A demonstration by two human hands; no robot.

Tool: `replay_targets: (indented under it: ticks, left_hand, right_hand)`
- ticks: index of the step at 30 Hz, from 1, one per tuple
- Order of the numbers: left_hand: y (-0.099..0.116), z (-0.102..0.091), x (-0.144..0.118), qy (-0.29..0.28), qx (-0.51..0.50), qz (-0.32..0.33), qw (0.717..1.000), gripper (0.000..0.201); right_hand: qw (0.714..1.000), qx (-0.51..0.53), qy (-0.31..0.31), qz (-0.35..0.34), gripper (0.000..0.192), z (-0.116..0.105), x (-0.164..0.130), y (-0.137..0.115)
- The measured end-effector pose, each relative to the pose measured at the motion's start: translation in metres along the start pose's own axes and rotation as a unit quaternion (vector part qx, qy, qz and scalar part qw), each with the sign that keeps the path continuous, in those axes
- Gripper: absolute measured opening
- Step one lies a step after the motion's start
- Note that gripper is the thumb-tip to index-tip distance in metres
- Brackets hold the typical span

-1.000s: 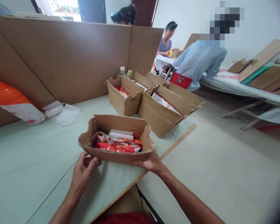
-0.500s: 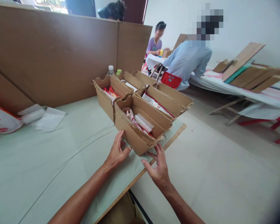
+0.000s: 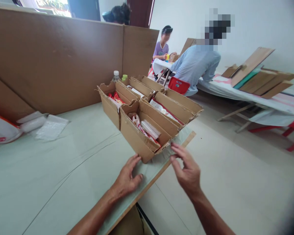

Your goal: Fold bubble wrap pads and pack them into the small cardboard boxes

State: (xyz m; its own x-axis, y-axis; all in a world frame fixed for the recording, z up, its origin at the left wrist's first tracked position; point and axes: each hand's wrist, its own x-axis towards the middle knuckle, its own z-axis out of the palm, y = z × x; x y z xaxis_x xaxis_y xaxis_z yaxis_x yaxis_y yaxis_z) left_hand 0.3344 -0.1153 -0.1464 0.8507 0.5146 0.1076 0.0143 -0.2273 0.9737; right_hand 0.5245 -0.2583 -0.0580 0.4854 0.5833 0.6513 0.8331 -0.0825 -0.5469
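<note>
An open cardboard box (image 3: 133, 138) with red and white packets inside stands at the table's right edge, pushed against other open boxes. My left hand (image 3: 126, 178) rests flat on the pale green table just in front of that box, fingers spread, holding nothing. My right hand (image 3: 187, 169) hovers at the box's near right corner, past the table edge, fingers slightly curled and holding nothing. Its fingertips are close to the torn cardboard rim; I cannot tell whether they touch it.
Behind stand a second box (image 3: 110, 104) and two longer boxes (image 3: 178, 106), with a bottle (image 3: 116, 75). A cardboard partition (image 3: 63, 62) walls the table's far side. Plastic bags (image 3: 42, 125) lie at left. Two people sit at tables further back (image 3: 193, 67).
The box was in both my hands near me, then set against the other boxes. Both hands have let go; the left drew back onto the table, the right shifted to the box's right corner.
</note>
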Motion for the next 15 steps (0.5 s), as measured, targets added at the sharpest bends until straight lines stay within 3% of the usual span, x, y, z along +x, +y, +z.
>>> replay_targets:
  ticks: [3, 4, 6, 7, 9, 11, 13, 15]
  left_hand:
    - [0.008, 0.017, -0.020, -0.046, 0.031, 0.005, 0.998, 0.073]
    - [0.012, 0.021, -0.024, -0.060, 0.034, 0.006, 0.998, 0.074]
    - [0.021, 0.027, -0.031, -0.083, 0.036, 0.001, 0.996, 0.074]
    - [0.026, 0.028, -0.035, -0.092, 0.038, -0.008, 0.995, 0.073]
    - [0.035, 0.027, -0.042, -0.101, 0.043, -0.029, 0.994, 0.072]
    - [0.043, 0.024, -0.051, -0.105, 0.046, -0.050, 0.992, 0.070]
    - [0.048, 0.020, -0.061, -0.097, 0.047, -0.067, 0.992, 0.066]
    - [0.050, 0.015, -0.069, -0.083, 0.047, -0.076, 0.993, 0.061]
  right_hand:
    - [0.996, -0.035, 0.014, -0.079, 0.023, -0.021, 0.059, -0.021]
    - [0.993, -0.059, -0.020, -0.102, 0.021, -0.022, 0.081, -0.029]
    - [0.970, -0.143, -0.146, -0.129, 0.023, -0.015, 0.122, -0.046]
    - [0.943, -0.203, -0.229, -0.128, 0.024, -0.006, 0.140, -0.053]
    - [0.857, -0.321, -0.388, -0.113, 0.027, 0.019, 0.168, -0.065]
    - [0.777, -0.390, -0.485, -0.099, 0.028, 0.047, 0.181, -0.072]
    - [0.749, -0.402, -0.519, -0.092, 0.024, 0.072, 0.184, -0.075]
    - [0.773, -0.373, -0.507, -0.078, 0.018, 0.086, 0.182, -0.075]
